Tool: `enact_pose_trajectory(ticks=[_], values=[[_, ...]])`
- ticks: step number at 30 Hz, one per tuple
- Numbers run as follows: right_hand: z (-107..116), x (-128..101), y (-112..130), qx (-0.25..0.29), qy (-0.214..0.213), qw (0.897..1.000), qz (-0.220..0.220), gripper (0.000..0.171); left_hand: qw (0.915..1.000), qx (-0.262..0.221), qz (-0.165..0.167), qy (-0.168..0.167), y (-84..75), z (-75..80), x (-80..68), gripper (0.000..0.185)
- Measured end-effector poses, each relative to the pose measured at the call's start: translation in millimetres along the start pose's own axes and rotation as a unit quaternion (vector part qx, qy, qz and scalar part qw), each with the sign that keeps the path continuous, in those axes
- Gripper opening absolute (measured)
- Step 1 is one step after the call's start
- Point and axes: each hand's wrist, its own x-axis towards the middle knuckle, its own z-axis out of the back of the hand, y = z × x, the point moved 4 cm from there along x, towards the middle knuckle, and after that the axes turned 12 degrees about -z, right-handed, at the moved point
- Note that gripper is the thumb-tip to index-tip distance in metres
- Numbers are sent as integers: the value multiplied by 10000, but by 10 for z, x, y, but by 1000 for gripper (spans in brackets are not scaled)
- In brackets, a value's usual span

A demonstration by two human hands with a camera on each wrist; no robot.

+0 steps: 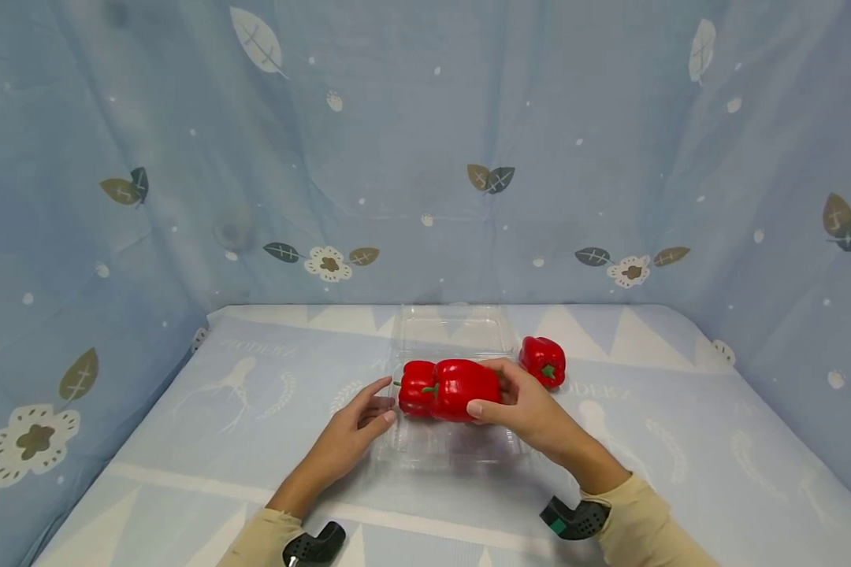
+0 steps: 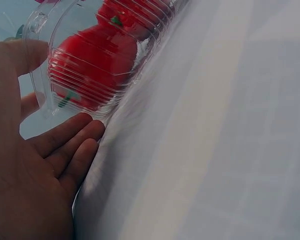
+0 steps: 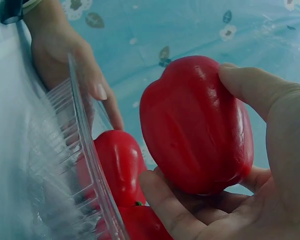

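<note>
My right hand (image 1: 528,409) grips a red pepper (image 1: 470,388) over the clear box (image 1: 454,450), thumb opposite fingers, probably to clear the peppers inside (image 3: 119,160), while my left hand (image 1: 351,433), fingers loosely extended, flanks the box's left side, seemingly to steady it.

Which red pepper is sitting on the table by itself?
The red pepper right of the clear box; the others are in the box or held by the right hand.
</note>
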Motion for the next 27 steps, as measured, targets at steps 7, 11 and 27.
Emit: enact_pose_trajectory(ticks=[7,11,27], values=[[-29,5,41,-403,-110,9991,30,60,9999,-39,-119,-58,-72,45,18,56],[-68,27,38,-634,-198,9978,6,59,9999,-14,-151,-24,-90,62,35,56],[-321,28,-74,-1601,-930,9826,133,65,9999,-109,-34,0,-45,5,7,57]])
